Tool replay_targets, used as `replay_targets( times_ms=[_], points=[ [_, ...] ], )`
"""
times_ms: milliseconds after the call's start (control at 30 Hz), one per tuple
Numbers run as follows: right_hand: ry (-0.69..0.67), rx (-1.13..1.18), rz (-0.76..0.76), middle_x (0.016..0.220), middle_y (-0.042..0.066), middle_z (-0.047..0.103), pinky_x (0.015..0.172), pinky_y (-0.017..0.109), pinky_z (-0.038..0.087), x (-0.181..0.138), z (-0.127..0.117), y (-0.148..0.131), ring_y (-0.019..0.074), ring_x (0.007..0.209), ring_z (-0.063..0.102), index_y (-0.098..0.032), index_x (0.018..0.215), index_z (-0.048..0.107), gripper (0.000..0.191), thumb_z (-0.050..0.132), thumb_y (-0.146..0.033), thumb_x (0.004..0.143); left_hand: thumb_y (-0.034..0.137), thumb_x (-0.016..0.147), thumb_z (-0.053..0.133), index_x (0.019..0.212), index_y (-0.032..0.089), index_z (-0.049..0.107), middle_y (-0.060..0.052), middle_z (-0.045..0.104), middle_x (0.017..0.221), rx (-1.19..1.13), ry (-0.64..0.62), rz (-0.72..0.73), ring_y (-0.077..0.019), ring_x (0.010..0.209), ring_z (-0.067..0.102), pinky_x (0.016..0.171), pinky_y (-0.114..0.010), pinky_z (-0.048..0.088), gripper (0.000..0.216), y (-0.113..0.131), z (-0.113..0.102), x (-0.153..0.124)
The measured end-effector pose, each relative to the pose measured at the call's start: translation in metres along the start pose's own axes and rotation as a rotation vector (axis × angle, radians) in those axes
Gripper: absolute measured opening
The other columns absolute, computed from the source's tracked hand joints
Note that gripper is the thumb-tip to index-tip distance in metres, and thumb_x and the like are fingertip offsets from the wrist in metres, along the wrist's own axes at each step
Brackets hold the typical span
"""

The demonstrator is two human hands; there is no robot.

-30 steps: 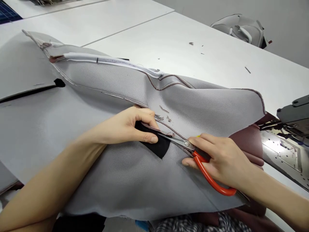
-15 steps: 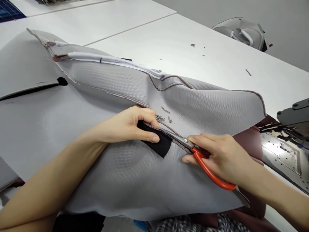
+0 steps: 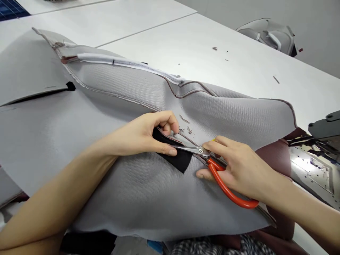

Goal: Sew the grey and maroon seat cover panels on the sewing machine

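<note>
A large grey textured fabric cover with brown-edged seams spreads across the front of the table. My left hand pinches a black fabric strip at the seam, thumb on top and fingers curled behind the edge. In my right hand is a pair of scissors with red handles. Their blades point left over the black strip, close to my left thumb, and lie along the seam edge. Small cut scraps rest on the fabric just beyond the blades.
A sewing machine stands at the right edge, with brown material beside it. More scraps dot the white table. Another grey sewn piece lies past the table's far edge. A white strip runs along the cover's upper seam.
The scissors have shifted slightly left, and their blades now show above the black strip. My left fingers have lifted and curled away from the seam edge a little.
</note>
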State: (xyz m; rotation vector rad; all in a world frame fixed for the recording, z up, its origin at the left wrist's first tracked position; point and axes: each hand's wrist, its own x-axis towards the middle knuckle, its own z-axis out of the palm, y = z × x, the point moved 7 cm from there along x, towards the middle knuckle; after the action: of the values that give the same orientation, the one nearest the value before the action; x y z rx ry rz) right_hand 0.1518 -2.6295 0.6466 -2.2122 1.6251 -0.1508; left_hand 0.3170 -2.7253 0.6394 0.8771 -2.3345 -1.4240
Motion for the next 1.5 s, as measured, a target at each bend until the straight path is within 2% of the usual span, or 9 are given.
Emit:
replay_targets(
  times_ms=[300, 500, 667, 767, 867, 1033, 1133, 1300, 1500],
  points=[
    [0.109, -0.014, -0.067, 0.080, 0.002, 0.062, 0.056, 0.026, 0.037, -0.006, 0.007, 0.002, 0.0127, 0.059, 0.053, -0.019, 0.092, 0.064, 0.038, 0.060, -0.057, 0.092, 0.027, 0.076, 0.078, 0.093, 0.019, 0.056, 0.002, 0.054, 0.087, -0.039, -0.008, 0.036, -0.0112, 0.079, 0.050, 0.068, -0.023, 0.042, 0.029, -0.001, -0.002, -0.003],
    [0.169, 0.004, -0.154, 0.071, 0.001, 0.060, 0.053, 0.026, 0.035, -0.011, 0.011, -0.001, 0.0119, 0.055, 0.048, -0.016, 0.090, 0.064, 0.039, 0.054, -0.053, 0.097, 0.022, 0.076, 0.076, 0.088, 0.020, 0.052, 0.002, 0.053, 0.085, -0.075, -0.012, 0.043, -0.0118, 0.081, 0.050, 0.067, -0.024, 0.042, 0.027, 0.002, -0.002, -0.003],
    [0.115, 0.066, -0.117, 0.067, -0.001, 0.055, 0.053, 0.026, 0.035, -0.012, 0.005, 0.006, 0.0120, 0.054, 0.045, -0.018, 0.089, 0.065, 0.042, 0.054, -0.057, 0.096, 0.025, 0.076, 0.077, 0.091, 0.021, 0.052, 0.002, 0.055, 0.087, -0.054, -0.009, 0.039, -0.0121, 0.082, 0.051, 0.068, -0.025, 0.043, 0.029, 0.000, -0.003, -0.003],
    [0.057, 0.102, -0.055, 0.078, 0.001, 0.057, 0.057, 0.027, 0.038, -0.008, 0.000, 0.011, 0.0136, 0.060, 0.048, -0.020, 0.103, 0.066, 0.044, 0.063, -0.062, 0.088, 0.027, 0.075, 0.079, 0.095, 0.021, 0.053, 0.001, 0.056, 0.089, -0.045, -0.006, 0.046, -0.0127, 0.083, 0.053, 0.069, -0.025, 0.045, 0.033, -0.001, -0.003, -0.003],
    [-0.007, 0.077, -0.010, 0.088, 0.003, 0.057, 0.062, 0.029, 0.042, -0.001, -0.002, 0.009, 0.0165, 0.069, 0.052, -0.021, 0.112, 0.064, 0.046, 0.071, -0.057, 0.084, 0.029, 0.074, 0.079, 0.097, 0.021, 0.054, 0.001, 0.057, 0.090, -0.048, -0.009, 0.045, -0.0129, 0.083, 0.054, 0.069, -0.024, 0.046, 0.035, -0.002, -0.003, -0.004],
    [-0.021, -0.007, 0.019, 0.088, 0.003, 0.056, 0.064, 0.031, 0.043, 0.007, 0.001, -0.001, 0.0179, 0.071, 0.053, -0.021, 0.105, 0.065, 0.037, 0.073, -0.050, 0.082, 0.023, 0.076, 0.078, 0.096, 0.020, 0.055, 0.002, 0.055, 0.088, -0.126, 0.002, 0.068, -0.0107, 0.081, 0.053, 0.070, -0.021, 0.046, 0.031, -0.001, -0.004, -0.006],
    [0.013, -0.012, -0.009, 0.081, 0.002, 0.056, 0.059, 0.029, 0.040, 0.004, 0.005, -0.002, 0.0150, 0.062, 0.050, -0.020, 0.100, 0.065, 0.033, 0.065, -0.051, 0.088, 0.022, 0.075, 0.079, 0.096, 0.019, 0.054, 0.003, 0.055, 0.087, -0.146, 0.004, 0.080, -0.0094, 0.081, 0.052, 0.070, -0.019, 0.047, 0.033, -0.001, -0.003, -0.006],
    [0.131, -0.059, -0.109, 0.075, 0.001, 0.056, 0.054, 0.026, 0.035, -0.004, 0.009, -0.001, 0.0125, 0.055, 0.047, -0.018, 0.093, 0.065, 0.039, 0.054, -0.056, 0.095, 0.016, 0.074, 0.079, 0.092, 0.018, 0.053, 0.004, 0.054, 0.083, -0.161, 0.012, 0.091, -0.0085, 0.078, 0.051, 0.068, -0.018, 0.045, 0.031, 0.000, -0.003, -0.004],
    [0.274, -0.071, -0.207, 0.071, 0.002, 0.058, 0.053, 0.025, 0.035, -0.009, 0.012, -0.004, 0.0129, 0.054, 0.050, -0.016, 0.092, 0.066, 0.044, 0.050, -0.057, 0.098, 0.014, 0.076, 0.074, 0.093, 0.018, 0.054, 0.004, 0.055, 0.083, -0.119, -0.009, 0.121, -0.0093, 0.078, 0.053, 0.072, -0.021, 0.045, 0.027, 0.003, -0.004, -0.004]
  ],
)
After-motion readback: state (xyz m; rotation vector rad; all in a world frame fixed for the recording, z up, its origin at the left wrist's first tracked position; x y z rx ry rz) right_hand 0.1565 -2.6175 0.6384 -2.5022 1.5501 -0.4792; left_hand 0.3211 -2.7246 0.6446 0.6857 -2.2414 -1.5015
